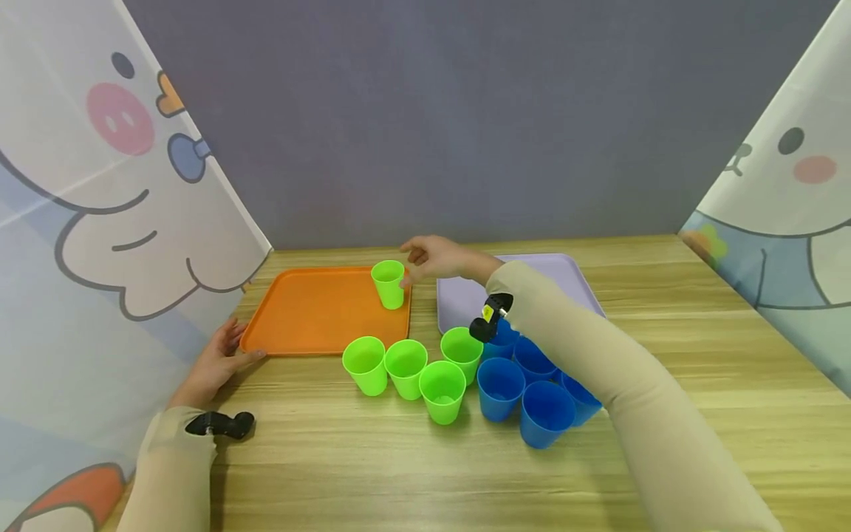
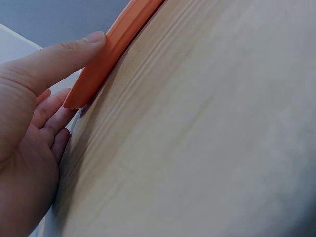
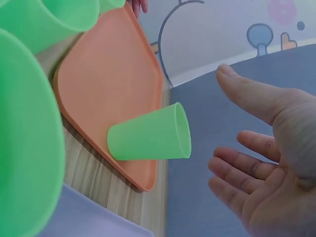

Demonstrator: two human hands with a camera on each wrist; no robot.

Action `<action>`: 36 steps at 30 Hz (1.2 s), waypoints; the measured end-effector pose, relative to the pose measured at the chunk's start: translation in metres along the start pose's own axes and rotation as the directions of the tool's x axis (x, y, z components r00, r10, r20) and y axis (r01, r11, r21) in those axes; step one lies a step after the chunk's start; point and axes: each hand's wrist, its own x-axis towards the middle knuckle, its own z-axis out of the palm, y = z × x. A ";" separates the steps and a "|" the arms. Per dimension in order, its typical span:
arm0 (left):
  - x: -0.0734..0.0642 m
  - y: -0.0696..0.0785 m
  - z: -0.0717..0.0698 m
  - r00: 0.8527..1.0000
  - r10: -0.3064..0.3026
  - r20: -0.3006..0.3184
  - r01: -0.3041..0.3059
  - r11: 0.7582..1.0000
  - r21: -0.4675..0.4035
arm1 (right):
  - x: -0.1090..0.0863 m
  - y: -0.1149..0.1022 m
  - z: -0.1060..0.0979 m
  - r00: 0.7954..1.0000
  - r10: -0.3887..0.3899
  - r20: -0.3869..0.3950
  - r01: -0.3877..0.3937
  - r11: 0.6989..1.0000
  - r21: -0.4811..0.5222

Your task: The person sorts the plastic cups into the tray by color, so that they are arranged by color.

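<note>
The left hand (image 1: 216, 362) pinches the near left corner of the orange tray (image 1: 312, 310) — thumb laid on the rim, the other fingers round the outer side of the corner. This hold appears intended to steady the tray against sliding while the other hand works at the opposite side. The right hand (image 1: 432, 257) is spread, thumb parted from the fingers, and holds nothing; the wide gap suits clearance around a cup.

The green cup (image 1: 388, 284) stands upright on the orange tray, just left of the right hand and slightly nearer the person. The right wrist view shows a gap between this cup and the hand. Relative to the left hand, the cup is well apart, to the right and farther away, near the tray's right edge.

Four more green cups (image 1: 444, 395) stand on the table (image 1: 332, 473), nearer the person than the right hand. The blue cups (image 1: 545, 414) are grouped to their right, some partly hidden by the right sleeve (image 1: 625, 369). The purple tray (image 1: 455, 303) lies to the right of the right hand and nearer the person — partly covered by the same arm.
</note>
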 end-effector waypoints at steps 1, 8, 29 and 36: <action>0.000 0.000 0.000 1.000 -0.001 -0.002 0.001 1.000 0.001 | -0.003 0.000 -0.001 1.000 -0.006 0.006 0.006 1.000 0.000; 0.000 0.002 0.002 1.000 0.002 -0.006 -0.002 1.000 -0.005 | -0.024 0.007 -0.006 0.998 -0.054 0.039 0.055 0.998 -0.021; -0.003 -0.002 0.000 1.000 0.002 -0.012 -0.002 1.000 0.004 | -0.077 0.040 0.004 0.956 -0.171 0.239 0.173 0.985 0.013; -0.001 -0.001 0.000 1.000 -0.010 -0.010 0.010 1.000 -0.007 | -0.083 0.047 0.006 0.928 -0.211 0.308 0.208 0.977 0.042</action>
